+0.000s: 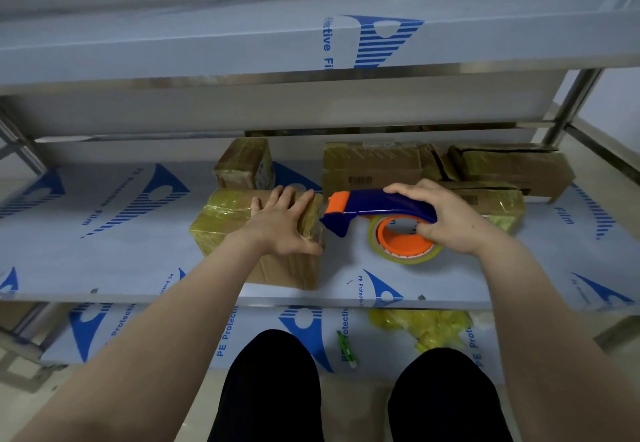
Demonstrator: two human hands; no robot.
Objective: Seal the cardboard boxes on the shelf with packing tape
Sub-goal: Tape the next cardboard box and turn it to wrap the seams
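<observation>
Right hand [446,220] has its grip curled tight round the blue handle of the tape dispenser [377,204], and the orange nose sits right at the right-hand edge of the near box [225,220]. Left hand [284,225] lies flat on top of that box, grip spread, fingers straight, pinching nothing. The tape roll [405,251] hangs low over the shelf [104,261]; touching or not, can't tell. The near box stands close to the shelf's front edge, with bare film-covered room running out to the left corner. Just behind it is a small box [242,164], and the back-right is crowded with taped boxes [374,161]. The upper shelf [207,43] overhangs the back edge. Below, the lower shelf [263,324] carries crumpled tape [426,327] and a green cutter [346,348].
</observation>
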